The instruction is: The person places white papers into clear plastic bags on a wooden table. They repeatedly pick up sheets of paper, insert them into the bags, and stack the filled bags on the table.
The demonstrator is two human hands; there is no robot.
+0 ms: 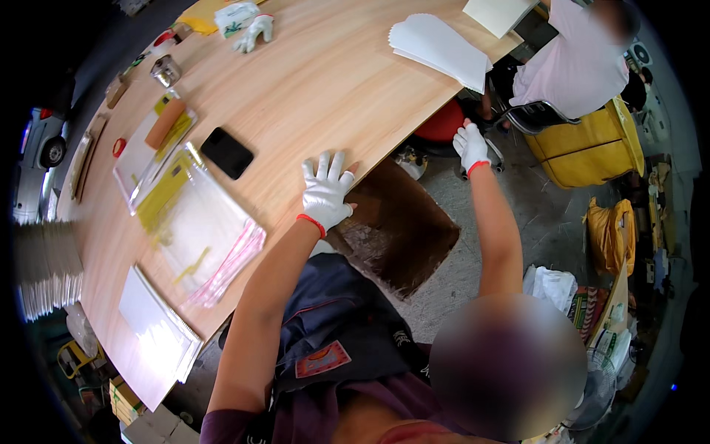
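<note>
Table [318,81]: spreads ahead and left of us; its near edge runs under our left palm.
Left hand [325,194]: fingers splayed, gripping nothing; probably placed there for support.
Right hand [472,148]: beyond that edge, near the red stool [441,123]; fingers loosely bent; whether grasping, we cannot tell.
Clear bags [203,237]: along the near edge, presumably for easy reach.

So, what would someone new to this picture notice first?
Probably the white-gloved hands: the left hand is spread on the table near its edge, and the right hand is out past that edge. Next might come the black phone, lying on the table to the left of the left hand. The big yellow bag also stands out at upper right, by a seated person.
</note>
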